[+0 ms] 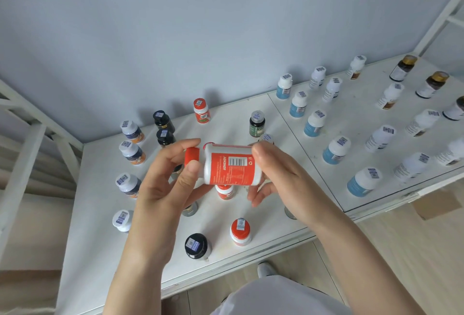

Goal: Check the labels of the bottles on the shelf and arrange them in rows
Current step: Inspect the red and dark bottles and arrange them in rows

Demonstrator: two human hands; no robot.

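Pale blue-grey wall [200,38] backs a white shelf [100,252] dotted with upright bottles, most with small barcode stickers on their caps. Above the middle of the shelf, both hands hold a white bottle with a red label [229,168] on its side, with the barcode panel facing up toward the camera. The left hand [160,184] pinches the red cap [192,155] between thumb and fingers. The right hand [283,179] grasps the base end, thumb on top and fingers curled underneath.

Two black bottles [163,121] and a red-capped bottle [201,111] stand near the wall. Another red-capped bottle [240,230] and a black-capped one [196,245] stand near the front edge. To the right, blue-labelled white-capped bottles [335,150] run in a diagonal line, with gold-capped amber bottles [403,67] at the far right.
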